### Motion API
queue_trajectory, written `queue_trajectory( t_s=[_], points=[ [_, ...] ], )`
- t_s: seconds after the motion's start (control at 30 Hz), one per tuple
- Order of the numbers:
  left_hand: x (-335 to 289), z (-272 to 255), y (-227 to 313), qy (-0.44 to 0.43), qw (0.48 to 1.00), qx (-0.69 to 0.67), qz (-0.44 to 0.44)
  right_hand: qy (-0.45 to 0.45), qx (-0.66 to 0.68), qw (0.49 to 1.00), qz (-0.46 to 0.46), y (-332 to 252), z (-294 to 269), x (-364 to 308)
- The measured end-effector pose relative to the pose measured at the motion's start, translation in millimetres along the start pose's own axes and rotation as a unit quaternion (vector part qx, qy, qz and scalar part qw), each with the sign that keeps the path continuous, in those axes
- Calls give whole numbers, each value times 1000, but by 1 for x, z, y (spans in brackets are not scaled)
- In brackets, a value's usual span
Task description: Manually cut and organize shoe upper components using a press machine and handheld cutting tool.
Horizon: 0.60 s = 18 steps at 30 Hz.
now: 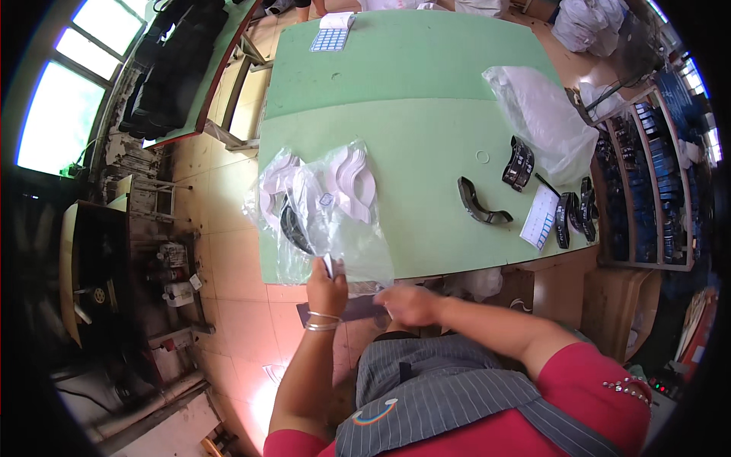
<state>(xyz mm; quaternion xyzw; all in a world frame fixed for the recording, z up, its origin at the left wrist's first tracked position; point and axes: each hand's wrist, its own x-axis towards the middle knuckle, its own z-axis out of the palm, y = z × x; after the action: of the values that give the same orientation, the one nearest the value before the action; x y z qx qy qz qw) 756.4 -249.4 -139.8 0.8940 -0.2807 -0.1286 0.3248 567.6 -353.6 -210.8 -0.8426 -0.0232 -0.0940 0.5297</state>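
My left hand (pixel 327 285) is closed at the front edge of the green table, its fingers gripping the gathered end of a clear plastic bag (pixel 358 247). Under or inside the film a black curved piece (pixel 293 228) shows; I cannot tell which. Pale pink curved pieces (pixel 355 183) lie with the plastic, some seen through it. Just to the right, my right hand (pixel 411 305) is smeared by motion, in front of the table edge. Whether it holds anything does not show. Below both hands runs a dark flat strip (pixel 354 309).
Right on the green table (pixel 419 152) are a black curved piece (pixel 483 204), several more like it, a printed card (pixel 541 217), a thin ring (pixel 482 157) and a large plastic bag (pixel 541 114). A label sheet (pixel 331 38) lies far left. A rack (pixel 647 175) stands right.
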Motion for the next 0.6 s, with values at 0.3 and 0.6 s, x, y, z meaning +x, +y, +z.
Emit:
queue_trajectory(
  t_s=[0.3,0.6],
  points=[
    [-34,-43,41,-73,987,-139,16,181,3,965,189,5,37,116],
    [-50,-31,32,-122,977,-168,-54,364,-290,771,433,94,21,163]
  ],
)
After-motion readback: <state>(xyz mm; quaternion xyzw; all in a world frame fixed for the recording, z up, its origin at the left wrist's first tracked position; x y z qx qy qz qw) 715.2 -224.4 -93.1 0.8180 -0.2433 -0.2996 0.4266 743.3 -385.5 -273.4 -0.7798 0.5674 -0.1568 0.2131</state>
